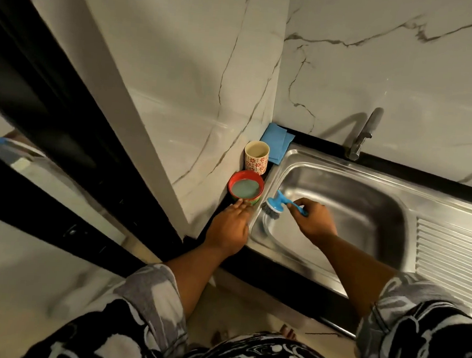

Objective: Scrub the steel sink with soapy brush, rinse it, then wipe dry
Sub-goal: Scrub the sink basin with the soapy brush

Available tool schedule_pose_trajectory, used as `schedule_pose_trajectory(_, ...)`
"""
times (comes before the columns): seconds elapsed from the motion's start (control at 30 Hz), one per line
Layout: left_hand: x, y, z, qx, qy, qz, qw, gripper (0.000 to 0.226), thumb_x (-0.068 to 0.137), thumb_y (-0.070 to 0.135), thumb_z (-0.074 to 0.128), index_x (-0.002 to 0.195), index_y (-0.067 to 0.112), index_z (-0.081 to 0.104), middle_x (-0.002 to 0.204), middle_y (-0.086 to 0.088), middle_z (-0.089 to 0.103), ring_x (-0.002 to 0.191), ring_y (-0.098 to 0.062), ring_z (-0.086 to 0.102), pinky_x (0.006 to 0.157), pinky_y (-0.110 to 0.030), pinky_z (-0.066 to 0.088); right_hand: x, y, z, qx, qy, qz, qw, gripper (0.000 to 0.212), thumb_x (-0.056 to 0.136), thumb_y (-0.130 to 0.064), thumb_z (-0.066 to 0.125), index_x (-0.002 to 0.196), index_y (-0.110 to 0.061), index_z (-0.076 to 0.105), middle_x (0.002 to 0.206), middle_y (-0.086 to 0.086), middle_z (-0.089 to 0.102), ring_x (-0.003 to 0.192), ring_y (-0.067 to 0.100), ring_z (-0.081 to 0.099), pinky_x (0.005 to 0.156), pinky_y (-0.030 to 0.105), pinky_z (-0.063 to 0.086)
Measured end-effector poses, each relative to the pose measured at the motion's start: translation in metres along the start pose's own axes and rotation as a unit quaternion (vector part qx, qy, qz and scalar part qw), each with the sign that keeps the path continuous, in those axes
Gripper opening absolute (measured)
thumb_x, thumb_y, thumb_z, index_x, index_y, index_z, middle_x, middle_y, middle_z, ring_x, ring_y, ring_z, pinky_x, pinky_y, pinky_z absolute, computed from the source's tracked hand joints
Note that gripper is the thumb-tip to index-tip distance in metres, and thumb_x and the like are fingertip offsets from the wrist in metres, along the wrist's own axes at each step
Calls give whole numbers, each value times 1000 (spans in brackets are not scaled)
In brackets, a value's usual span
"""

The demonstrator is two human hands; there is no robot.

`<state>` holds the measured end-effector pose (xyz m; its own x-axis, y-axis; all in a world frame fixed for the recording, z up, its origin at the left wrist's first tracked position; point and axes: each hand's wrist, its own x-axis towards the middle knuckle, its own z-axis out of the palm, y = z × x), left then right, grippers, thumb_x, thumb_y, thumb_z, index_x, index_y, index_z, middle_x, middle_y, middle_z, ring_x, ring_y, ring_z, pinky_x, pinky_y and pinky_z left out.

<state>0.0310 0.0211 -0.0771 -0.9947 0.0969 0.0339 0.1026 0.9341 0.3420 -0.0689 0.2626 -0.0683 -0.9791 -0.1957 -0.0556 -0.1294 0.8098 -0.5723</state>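
- Right hand (315,221) fingers grip brush (276,205) handle; bristles at sink (363,207) left rim.
- Left hand (230,227) fingers straight, tips touching bowl (246,188) (cloudy liquid, likely soap) beside sink.
- Risk: a wide brush stroke or left nudge could tip bowl, spilling onto bench (272,267).

A blue brush (275,202) tilts, dark bristles down, against the left rim of the shiny steel sink (369,207).
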Motion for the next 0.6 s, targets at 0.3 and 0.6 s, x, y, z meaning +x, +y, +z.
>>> schedule_pose_trajectory(0.3, 27, 17, 26, 64, 15, -100, 993, 56, 98, 13, 59, 152, 2, 53, 151, -19, 58, 139, -34, 57, 118, -44, 44, 54, -27, 11, 58, 11, -140, 988, 33, 98, -56, 54, 119, -33, 65, 81, -4, 69, 70, 21, 65, 60, 30, 45)
schedule_pose_trajectory(0.6, 33, 23, 22, 124, 3, -89, 988, 71, 83, 15, 78, 150, 3, 56, 146, -19, 63, 133, -31, 63, 106, -38, 54, 79, -54, 43, 41, -2, -160, 986, 37, 101, -42, 58, 135, -32, 64, 105, 8, 76, 90, 30, 70, 71, 38, 57)
